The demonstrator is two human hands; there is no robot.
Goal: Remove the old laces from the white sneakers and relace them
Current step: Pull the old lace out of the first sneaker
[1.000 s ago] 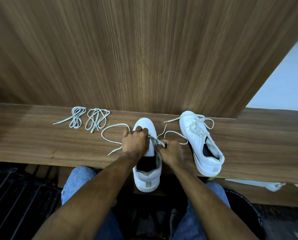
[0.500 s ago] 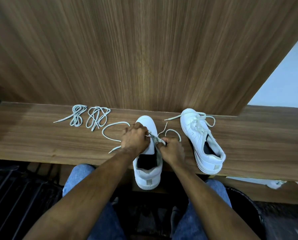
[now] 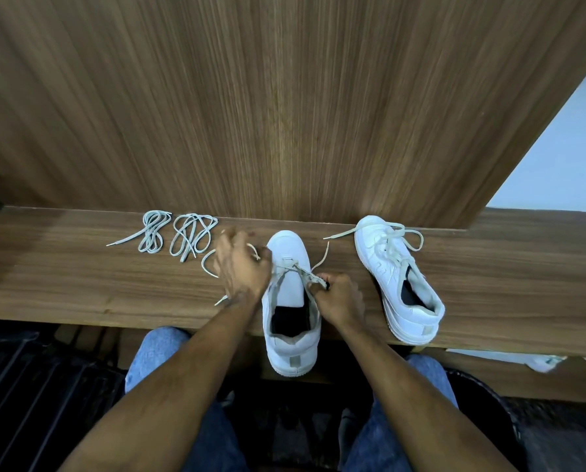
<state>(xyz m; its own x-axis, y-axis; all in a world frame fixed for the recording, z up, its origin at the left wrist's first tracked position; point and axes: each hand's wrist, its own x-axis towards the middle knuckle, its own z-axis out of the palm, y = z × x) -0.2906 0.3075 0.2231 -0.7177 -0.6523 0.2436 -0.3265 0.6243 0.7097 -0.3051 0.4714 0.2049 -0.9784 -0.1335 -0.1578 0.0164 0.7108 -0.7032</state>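
We record one upright wooden panel (image 3: 284, 107) closing off the far side of one wooden shelf (image 3: 80, 281); the panel ends at the right, where a pale wall shows beyond it.

Sneakers counted: two. The near sneaker (image 3: 289, 301) lies toe toward the panel, its heel overhanging the shelf's front edge above the person's knees. The second sneaker (image 3: 398, 277) lies to its right, apart from it, fully laced, heel at the front edge, toe almost at the panel.

Hands counted: two. The left hand (image 3: 242, 267), blurred, is curled around the lace (image 3: 296, 269) at the near sneaker's left side; the exact hold we cannot make out. The right hand (image 3: 341, 301) pinches the same lace at the shoe's right eyelets, fingers closed on it. One loose end runs toward the panel between the two shoes; the other loops on the shelf beside the left hand.

Spare lace bundles (image 3: 175, 235) counted: two, side by side near the panel, left of the left hand. Bare shelf extends left of the bundles and right of the second sneaker.
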